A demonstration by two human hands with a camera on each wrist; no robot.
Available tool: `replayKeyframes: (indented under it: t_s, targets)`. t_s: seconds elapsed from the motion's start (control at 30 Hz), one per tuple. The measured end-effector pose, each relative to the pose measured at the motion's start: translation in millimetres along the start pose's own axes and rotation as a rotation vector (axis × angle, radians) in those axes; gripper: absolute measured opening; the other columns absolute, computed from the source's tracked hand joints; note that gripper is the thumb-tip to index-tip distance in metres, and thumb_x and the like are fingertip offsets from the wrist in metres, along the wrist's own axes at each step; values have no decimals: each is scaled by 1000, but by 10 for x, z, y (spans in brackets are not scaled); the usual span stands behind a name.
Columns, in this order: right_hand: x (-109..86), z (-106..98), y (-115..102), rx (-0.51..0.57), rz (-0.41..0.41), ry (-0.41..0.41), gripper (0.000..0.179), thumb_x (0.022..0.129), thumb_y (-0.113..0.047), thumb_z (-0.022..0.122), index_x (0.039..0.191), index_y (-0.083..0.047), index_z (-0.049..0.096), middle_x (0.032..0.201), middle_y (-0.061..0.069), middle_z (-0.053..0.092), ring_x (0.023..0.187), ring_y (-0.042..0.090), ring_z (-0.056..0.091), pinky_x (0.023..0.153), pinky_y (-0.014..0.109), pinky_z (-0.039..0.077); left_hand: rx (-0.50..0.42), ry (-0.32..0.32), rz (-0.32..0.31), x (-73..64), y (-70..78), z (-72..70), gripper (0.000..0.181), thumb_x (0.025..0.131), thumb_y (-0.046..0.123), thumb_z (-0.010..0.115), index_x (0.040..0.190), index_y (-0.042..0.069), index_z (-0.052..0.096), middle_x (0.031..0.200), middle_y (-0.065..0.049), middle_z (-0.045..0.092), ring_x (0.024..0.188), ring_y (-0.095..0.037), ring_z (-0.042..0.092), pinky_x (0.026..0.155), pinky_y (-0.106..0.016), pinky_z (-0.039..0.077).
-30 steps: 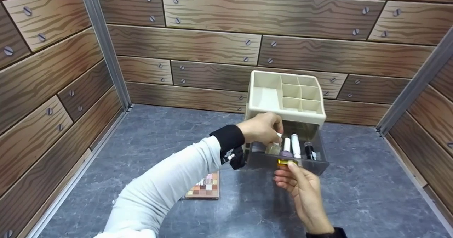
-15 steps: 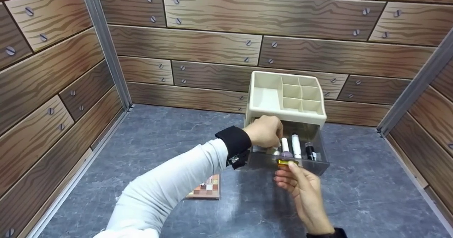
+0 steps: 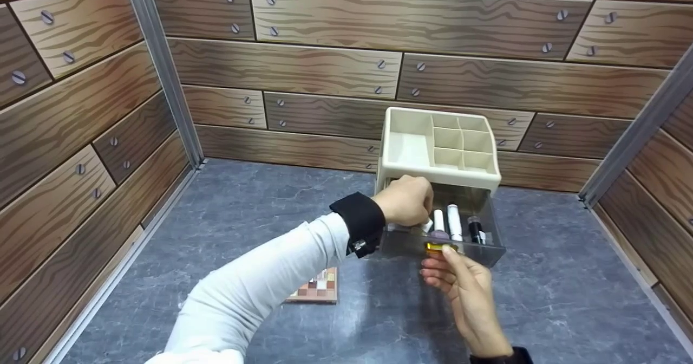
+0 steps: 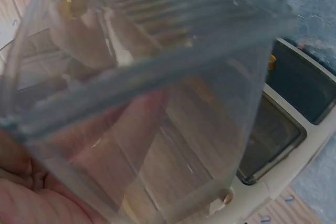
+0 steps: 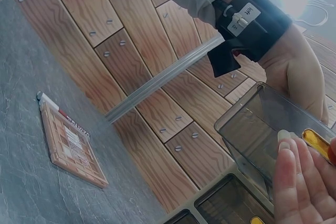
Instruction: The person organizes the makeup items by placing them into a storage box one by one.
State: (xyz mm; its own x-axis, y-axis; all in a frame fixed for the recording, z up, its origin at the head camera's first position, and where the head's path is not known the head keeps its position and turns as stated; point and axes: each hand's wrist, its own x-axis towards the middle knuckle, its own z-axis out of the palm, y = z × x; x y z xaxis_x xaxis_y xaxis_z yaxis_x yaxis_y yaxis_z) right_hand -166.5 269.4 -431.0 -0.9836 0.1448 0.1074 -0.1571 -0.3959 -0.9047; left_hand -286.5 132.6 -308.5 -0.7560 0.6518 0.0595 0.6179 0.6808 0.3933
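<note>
Drawer [image 3: 482, 252] now has the left hand [image 3: 407, 201] deeper inside.

A makeup palette [image 3: 319, 286] lies left of centre on the near part of the grey marbled tabletop [image 3: 260, 190], a white pen [image 5: 65, 115] along one edge. Plank patterns cover the far wall [image 3: 325, 14], left wall [image 3: 81, 120] and right wall [image 3: 658, 196]; a grey left post [image 3: 162, 63] and a matching right post [image 3: 638, 131] stand in the far corners

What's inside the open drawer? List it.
A white-topped purple bottle, a white tube, a black tube; something white beside the left hand, which hides whatever lies beneath.
</note>
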Motion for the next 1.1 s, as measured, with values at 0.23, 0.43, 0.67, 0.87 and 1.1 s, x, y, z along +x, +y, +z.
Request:
replayKeyframes:
  t_s: [0.23,0.43,0.67,0.87,1.1]
  targets:
    - [8,-2,-3,2,8,3,32,110,-15,53,95,-4,78,84,8,78,73,15,76,67,24,64,-99,26,37,-91,-40,-106,3,85,11,78,88,12,79,84,2,74,78,-15,67,68,-24,54]
    - [6,-3,-3,12,11,4,32,110,-15,52,94,-6,78,83,8,78,72,14,76,67,24,64,-179,61,31,-133,-126,-111,8,91,15,79,97,10,78,87,1,74,78,-12,65,70,-21,53]
    - [8,1,7,20,9,1,32,110,-15,52,94,-6,79,83,8,78,72,14,75,67,25,64,-299,135,18,-153,-153,-124,19,95,21,76,107,6,74,100,-3,76,85,-13,66,77,-21,54]
    - [-4,-7,9,14,-4,1,33,110,-13,51,94,-6,78,83,8,78,71,15,75,66,25,64,-467,254,72,-94,-177,-154,19,98,20,72,113,7,72,102,-3,76,88,-12,68,79,-21,56]
    - [9,0,0,-19,4,11,32,110,-15,52,94,-6,78,83,7,78,72,14,75,66,24,64,-480,481,105,27,-251,-249,37,96,18,69,132,6,67,130,-8,70,112,-18,66,96,-27,54]
